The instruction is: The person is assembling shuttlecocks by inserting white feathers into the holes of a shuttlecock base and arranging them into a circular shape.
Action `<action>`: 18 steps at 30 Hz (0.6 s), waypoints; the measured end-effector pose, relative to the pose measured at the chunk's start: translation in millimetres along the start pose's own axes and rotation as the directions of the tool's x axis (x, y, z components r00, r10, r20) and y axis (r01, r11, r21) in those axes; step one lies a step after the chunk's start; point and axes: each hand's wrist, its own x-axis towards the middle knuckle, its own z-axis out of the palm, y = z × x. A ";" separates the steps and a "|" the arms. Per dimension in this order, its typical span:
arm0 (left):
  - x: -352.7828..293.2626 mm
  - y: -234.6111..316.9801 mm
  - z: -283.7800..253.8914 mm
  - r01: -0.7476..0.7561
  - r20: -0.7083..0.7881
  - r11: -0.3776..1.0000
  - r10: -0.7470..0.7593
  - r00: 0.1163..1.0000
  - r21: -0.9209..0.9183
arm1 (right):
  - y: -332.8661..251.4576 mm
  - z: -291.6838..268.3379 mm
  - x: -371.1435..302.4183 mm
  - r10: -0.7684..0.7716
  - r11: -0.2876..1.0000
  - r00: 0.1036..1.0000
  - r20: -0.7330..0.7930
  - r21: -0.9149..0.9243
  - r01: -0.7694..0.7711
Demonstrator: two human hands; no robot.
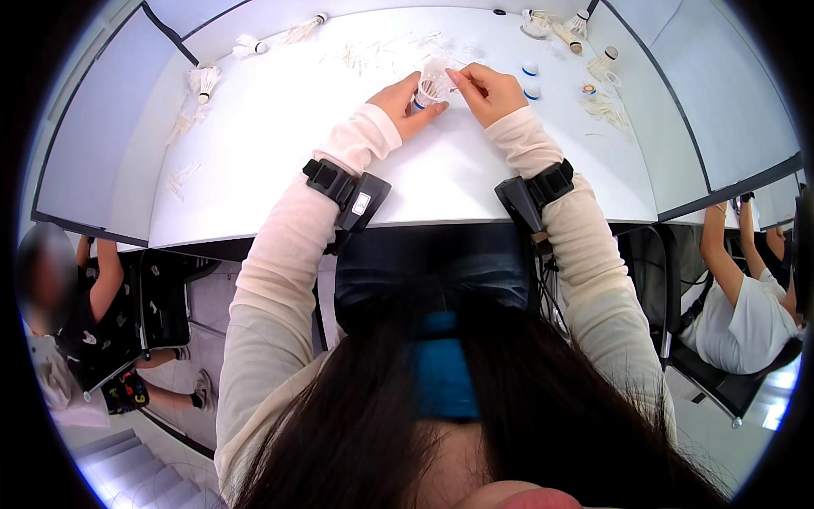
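Observation:
Over the middle of the white table I hold a shuttlecock (435,82) with a pale, see-through skirt and a blue band on its base. My left hand (400,103) is closed around its lower part, the thumb passing in front. At the skirt's right edge, the thumb and forefinger of my right hand (492,92) pinch the rim; any smaller piece between them is too small to tell. Brownish strips show inside the skirt. Just right of my right hand stand two white cork bases, one (532,90) closer and one (530,68) farther, both with blue bands.
Loose feather pieces (365,58) lie behind my hands. Shuttlecocks rest at the left (204,81), far left (249,46) and far right (577,23). More feather scraps (606,110) lie right. Low partitions (649,93) border the table (280,110). Other people sit on both sides.

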 end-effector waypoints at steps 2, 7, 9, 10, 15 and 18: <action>0.3 2.5 -0.4 0.016 0.008 0.999 -0.016 1.000 0.028 | -0.3 -2.6 1.0 -0.003 1.000 1.000 -0.001 -0.010 0.003; 0.5 7.0 -1.7 0.027 0.027 0.999 -0.028 0.999 0.035 | 9.1 -2.1 2.7 -0.024 0.999 0.999 -0.033 0.045 0.025; 0.5 7.9 -3.0 0.036 0.040 0.997 -0.039 0.998 0.066 | 10.2 -3.0 3.2 -0.016 0.996 0.997 -0.079 0.082 0.023; 0.2 6.3 -3.0 0.037 0.038 0.997 -0.039 0.999 0.067 | 8.1 -3.7 3.6 -0.008 0.992 0.992 -0.123 0.121 0.023; 0.4 1.1 -1.5 0.040 0.011 0.999 -0.040 0.999 0.005 | -0.5 -14.0 3.6 0.173 0.942 0.984 -0.034 0.297 -0.155; 0.0 6.4 -4.2 0.020 0.014 0.998 -0.019 1.000 -0.054 | -5.4 -16.7 3.5 0.272 0.815 0.954 0.123 0.499 -0.296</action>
